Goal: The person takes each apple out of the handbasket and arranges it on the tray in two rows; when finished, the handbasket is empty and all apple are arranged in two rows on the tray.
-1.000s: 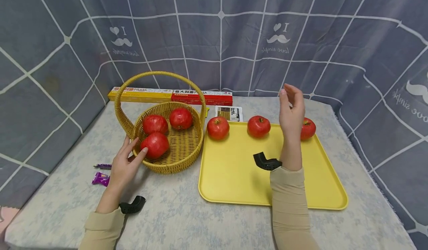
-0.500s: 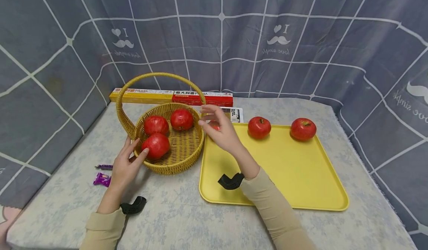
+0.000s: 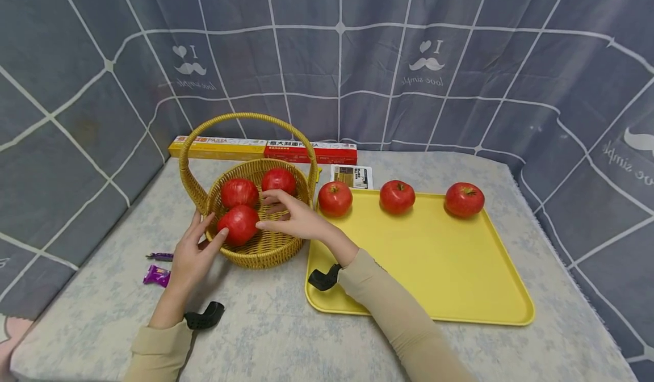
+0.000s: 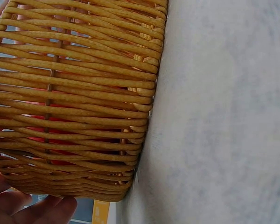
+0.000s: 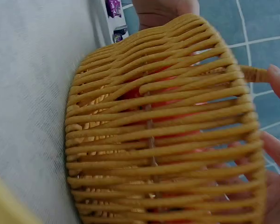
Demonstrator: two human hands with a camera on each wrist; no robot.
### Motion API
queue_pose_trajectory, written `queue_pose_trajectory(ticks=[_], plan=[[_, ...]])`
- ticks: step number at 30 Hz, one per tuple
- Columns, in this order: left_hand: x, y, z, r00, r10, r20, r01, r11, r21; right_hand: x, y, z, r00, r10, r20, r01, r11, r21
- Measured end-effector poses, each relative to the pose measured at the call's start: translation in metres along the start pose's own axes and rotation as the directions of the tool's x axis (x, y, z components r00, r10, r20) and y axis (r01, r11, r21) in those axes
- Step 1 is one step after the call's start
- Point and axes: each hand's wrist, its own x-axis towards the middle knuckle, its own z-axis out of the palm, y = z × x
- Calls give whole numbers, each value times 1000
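the front apple [image 3: 239, 225] is located inside the basket [image 3: 273, 254], toward its near left side, touching or almost touching the left apple [image 3: 239, 193] behind it. the right hand [image 3: 296, 221] is over the basket's right half, fingers loosely bent, thumb well apart from them; nothing is seen held. the governing relation, in this assessment: the front apple lies directly left of the right thumb, with the rear apple [image 3: 278, 180] beyond the fingers. the front apple is roundish; no clear long axis is noted.

the left hand [image 3: 194, 251] is the nearer to the front apple. its thumb tip overlaps the apple's near left edge, apparently touching. the hand is spread, fingers relaxed against the left rim below the handle [image 3: 247, 115]; no closed grip is evident. three further apples, the first at [image 3: 335, 198], stand along the far edge of the tray [image 3: 409, 263].

limits of inspection: whether the right thumb touches the front apple cannot be told. the right fingers cover part of the rear apple's lower edge. in both wrist views the weave screens the contents, leaving only red between strands. the left hand is cut off by the left wrist view's lower corner.
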Motion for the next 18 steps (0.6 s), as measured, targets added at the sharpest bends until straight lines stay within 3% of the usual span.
queue_pose_trajectory(ticks=[4,12,18], plan=[[0,0,0,1000,7,-3,-7,1000,-3,13,-1,7,1000,8,28,-6,999,-45],[-1,-2,0,1000,23,-5,-23,1000,-7,30,1,17,994,33,108,-5,969,-247],[1,-2,0,1000,31,-8,-31,999,-10,37,2,18,978,63,199,-9,965,-262]])
